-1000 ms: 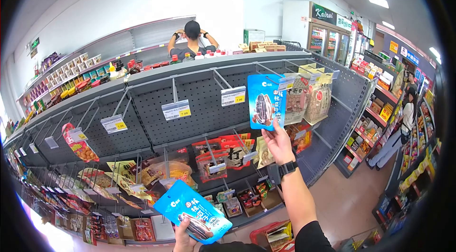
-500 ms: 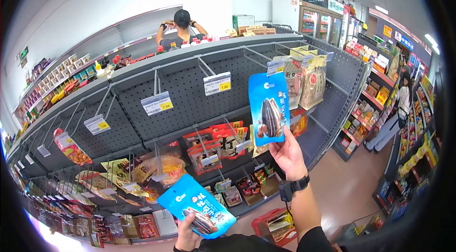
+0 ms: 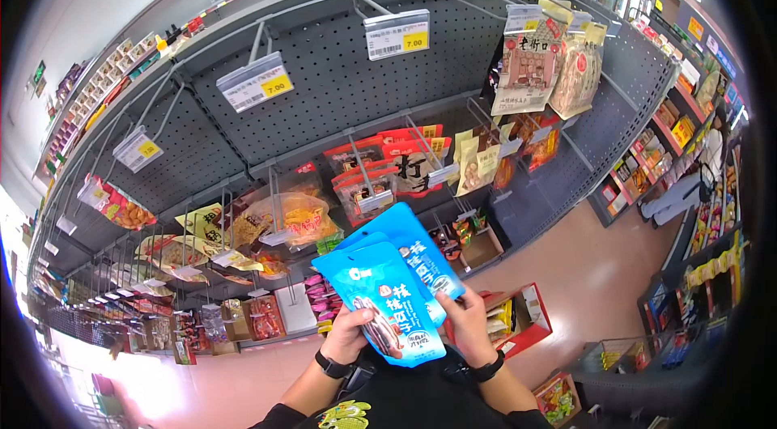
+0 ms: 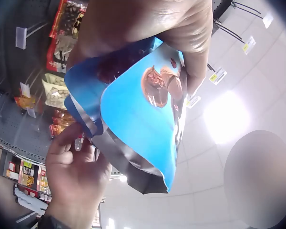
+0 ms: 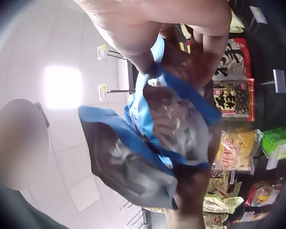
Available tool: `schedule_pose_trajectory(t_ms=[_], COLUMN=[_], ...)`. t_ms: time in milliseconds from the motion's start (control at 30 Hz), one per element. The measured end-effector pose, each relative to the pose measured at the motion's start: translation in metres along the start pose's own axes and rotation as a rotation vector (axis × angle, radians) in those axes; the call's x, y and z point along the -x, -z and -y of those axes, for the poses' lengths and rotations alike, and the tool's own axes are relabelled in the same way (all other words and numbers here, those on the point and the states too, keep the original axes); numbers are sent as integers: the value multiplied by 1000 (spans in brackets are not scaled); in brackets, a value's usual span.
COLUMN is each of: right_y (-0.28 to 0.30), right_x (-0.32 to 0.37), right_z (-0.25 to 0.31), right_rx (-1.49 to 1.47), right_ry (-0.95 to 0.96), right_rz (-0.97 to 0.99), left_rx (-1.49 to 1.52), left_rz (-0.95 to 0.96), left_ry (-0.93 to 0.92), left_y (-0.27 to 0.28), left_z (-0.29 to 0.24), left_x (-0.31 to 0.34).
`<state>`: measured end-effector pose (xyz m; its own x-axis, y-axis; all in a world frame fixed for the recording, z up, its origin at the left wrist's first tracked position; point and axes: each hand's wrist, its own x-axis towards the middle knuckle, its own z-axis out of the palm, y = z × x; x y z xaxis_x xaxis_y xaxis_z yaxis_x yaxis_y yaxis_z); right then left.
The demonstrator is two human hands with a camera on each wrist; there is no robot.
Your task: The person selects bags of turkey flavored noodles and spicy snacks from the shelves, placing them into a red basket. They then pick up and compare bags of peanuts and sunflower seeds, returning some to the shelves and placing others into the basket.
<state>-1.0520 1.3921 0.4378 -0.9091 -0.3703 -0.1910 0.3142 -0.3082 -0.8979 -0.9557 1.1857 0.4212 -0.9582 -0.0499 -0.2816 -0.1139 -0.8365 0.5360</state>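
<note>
In the head view, two blue snack pouches with pictures of striped seeds overlap in front of me. My left hand (image 3: pixel 346 334) grips the front pouch (image 3: pixel 368 269) by its lower left side, thumb across its face. Behind it and to the right, the rear pouch (image 3: pixel 401 227) is pinched at its lower right edge by my right hand (image 3: pixel 469 328). The left wrist view shows the left hand (image 4: pixel 148 24) over a blue pouch (image 4: pixel 133 109), with the right hand (image 4: pixel 78 174) beside it. Silvery pouch undersides (image 5: pixel 124 167) appear in the right wrist view.
A grey pegboard rack (image 3: pixel 316 89) with hooks and price tags (image 3: pixel 396 34) stands ahead. Brown paper-look bags (image 3: pixel 530 65) hang at its right; red snack bags (image 3: pixel 405 162) hang lower. A red box (image 3: pixel 526 320) sits on the floor. Two people are beyond.
My right hand has brought its pouch down and left from the upper hooks, behind the left hand's pouch. The head view has tilted downward.
</note>
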Motion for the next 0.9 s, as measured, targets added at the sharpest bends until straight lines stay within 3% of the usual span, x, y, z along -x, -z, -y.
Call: schedule_pose_trajectory(t_ms=[100,167,200,267,300,467,533,600,667,733,800,833,900], right_y=[9,23,26,29,23,3,-2,-9,-2,2,14,20,40], right_x=[5,4,2,-2,-2,-3,-9,-8,-8,-8,-2,2,11], right_z=[-4,-6,-9,-13,-13,-12,-13,-3,5,15,20,18,6], right_rx=[-16,290,284,458,403,358,591,470,628,651,696,562,574], right_ry=[-74,-175,-177,-23,41,125,358,311,526,510,356,249,260], right_rz=[11,135,123,161,112,-16,-86,-166,-97,-163,-23,3,-42], left_rx=[-13,-82,-147,-175,-241,-260,-268,-402,-481,-640,-713,-789,-847], left_rz=[-39,-22,-9,-8,-10,-16,-19,29,63,218,321,400,487], left_ry=[-77,-45,-23,19,-36,-70,-1,-35,46,153,249,294,343], left_y=[1,4,7,4,-9,-13,-1,2,4,6,3,0,-13], left_z=[1,-8,-13,-19,-23,-38,-44,-45,-44,-37,-27,-20,-5], left_x=[-7,-9,-9,-12,-14,-25,-31,-35,-42,-53,-66,-73,-83])
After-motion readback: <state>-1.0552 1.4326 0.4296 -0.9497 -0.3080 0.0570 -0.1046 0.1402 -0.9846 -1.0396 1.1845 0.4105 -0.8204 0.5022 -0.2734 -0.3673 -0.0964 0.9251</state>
